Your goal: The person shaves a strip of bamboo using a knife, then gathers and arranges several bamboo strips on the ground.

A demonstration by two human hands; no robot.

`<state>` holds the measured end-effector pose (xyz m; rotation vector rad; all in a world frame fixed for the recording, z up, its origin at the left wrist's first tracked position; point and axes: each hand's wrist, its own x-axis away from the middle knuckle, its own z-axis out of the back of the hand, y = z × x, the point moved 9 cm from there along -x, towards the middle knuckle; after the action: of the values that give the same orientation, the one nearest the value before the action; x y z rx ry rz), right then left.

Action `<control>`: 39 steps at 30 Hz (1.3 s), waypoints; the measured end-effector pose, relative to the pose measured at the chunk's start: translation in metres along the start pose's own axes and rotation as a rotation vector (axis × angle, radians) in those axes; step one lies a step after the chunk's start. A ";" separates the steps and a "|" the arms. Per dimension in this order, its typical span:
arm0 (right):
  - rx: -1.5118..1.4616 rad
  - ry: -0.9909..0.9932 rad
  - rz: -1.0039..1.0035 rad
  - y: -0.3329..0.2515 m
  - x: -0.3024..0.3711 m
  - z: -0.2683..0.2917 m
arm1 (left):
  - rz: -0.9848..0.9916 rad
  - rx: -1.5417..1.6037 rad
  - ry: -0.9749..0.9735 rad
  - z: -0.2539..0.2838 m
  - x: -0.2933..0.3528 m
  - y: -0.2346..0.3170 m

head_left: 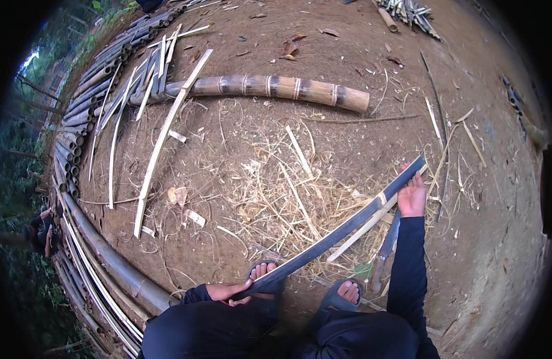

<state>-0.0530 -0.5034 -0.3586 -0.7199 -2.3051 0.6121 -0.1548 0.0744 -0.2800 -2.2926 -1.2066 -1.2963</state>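
Note:
A long split bamboo strip, dark on its upper face with a pale node band, slants across in front of me from lower left to upper right. My left hand grips its near end beside my left knee. Close to the far end, my right hand holds the strip from below, palm turned up and fingers curled around it. A paler strip runs just under it; whether my right hand also holds that one, I cannot tell. Beside my right forearm lies a large knife, its handle toward my feet.
Thin shavings cover the dirt ahead of my sandalled feet. Beyond them lies a thick bamboo pole with pale strips leaning across it. Stacked bamboo poles line the left side, where another person is visible.

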 end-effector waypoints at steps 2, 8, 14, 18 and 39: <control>0.065 -0.054 -0.018 0.002 0.004 -0.005 | 0.005 -0.004 0.024 0.003 0.001 -0.004; -0.069 -0.207 -0.176 0.019 0.016 -0.013 | -0.057 -0.045 -0.019 0.001 0.001 -0.001; -0.046 -0.248 -0.157 0.023 0.012 -0.010 | -0.052 -0.017 -0.004 0.001 0.000 -0.002; -0.025 -0.248 -0.094 0.024 0.015 -0.014 | -0.055 -0.016 -0.019 0.001 0.002 -0.003; 0.196 0.042 0.033 -0.012 0.009 0.022 | -0.015 0.050 0.011 0.000 0.003 -0.004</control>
<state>-0.0783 -0.5117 -0.3630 -0.6721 -2.1619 0.8171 -0.1572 0.0784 -0.2779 -2.2433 -1.2404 -1.2674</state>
